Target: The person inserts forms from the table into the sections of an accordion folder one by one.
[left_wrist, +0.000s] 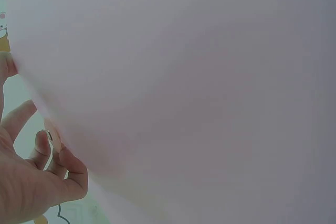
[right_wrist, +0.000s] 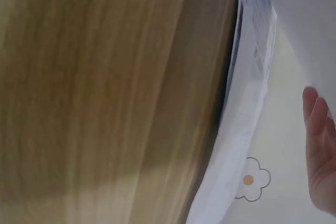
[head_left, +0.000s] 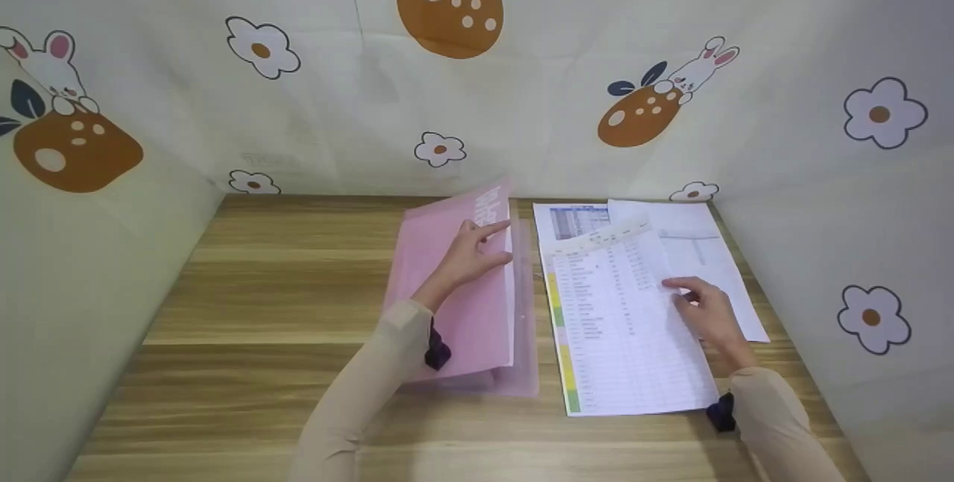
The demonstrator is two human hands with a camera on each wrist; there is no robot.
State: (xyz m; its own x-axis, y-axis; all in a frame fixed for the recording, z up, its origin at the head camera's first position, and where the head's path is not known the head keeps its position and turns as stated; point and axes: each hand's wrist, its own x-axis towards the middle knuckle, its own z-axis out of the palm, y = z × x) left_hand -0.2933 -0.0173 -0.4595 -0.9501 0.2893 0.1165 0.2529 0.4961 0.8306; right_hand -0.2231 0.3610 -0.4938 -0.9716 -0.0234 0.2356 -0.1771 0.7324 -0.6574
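At the right edge of the pink folder (head_left: 477, 311), pinching it between thumb and fingers of the left hand (head_left: 469, 252). Farther right, gripping the right side of a printed sheet (head_left: 618, 325) with the right hand (head_left: 706, 314). On the wooden table (head_left: 253, 303), just left of the sheet: the folder. Beyond and partly under the sheet: more papers (head_left: 704, 251). Behind and on both sides: a patterned cloth (head_left: 328, 117).

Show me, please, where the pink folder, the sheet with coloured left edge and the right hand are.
Pink folder (head_left: 475, 316), head view: on its cover.
Sheet with coloured left edge (head_left: 622, 325), head view: near its middle.
Right hand (head_left: 709, 313), head view: on its back.
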